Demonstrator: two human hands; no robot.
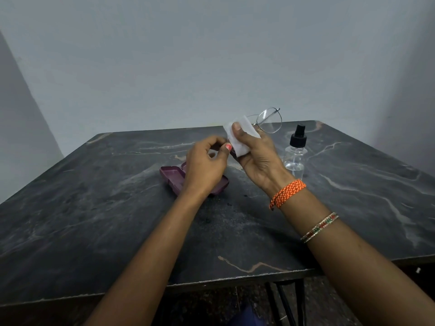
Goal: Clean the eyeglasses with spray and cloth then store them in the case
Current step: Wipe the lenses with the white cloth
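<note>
Thin metal-framed eyeglasses (269, 121) are held up above the dark marble table (94, 208). My right hand (257, 158) pinches a white cloth (239, 136) folded over one lens, thumb on top; the other lens sticks out clear to the right. My left hand (207, 164) grips the frame's left end with its fingertips, just beside the cloth. An open maroon glasses case (173, 176) lies on the table below my left hand, partly hidden by it. A clear spray bottle (295, 151) with a black pump stands upright to the right of my right hand.
The table's far edge meets a plain grey wall (188, 55). Its near edge (235, 278) runs across the lower view, with black metal legs (282, 302) below. An orange braided band and thin bangles sit on my right wrist.
</note>
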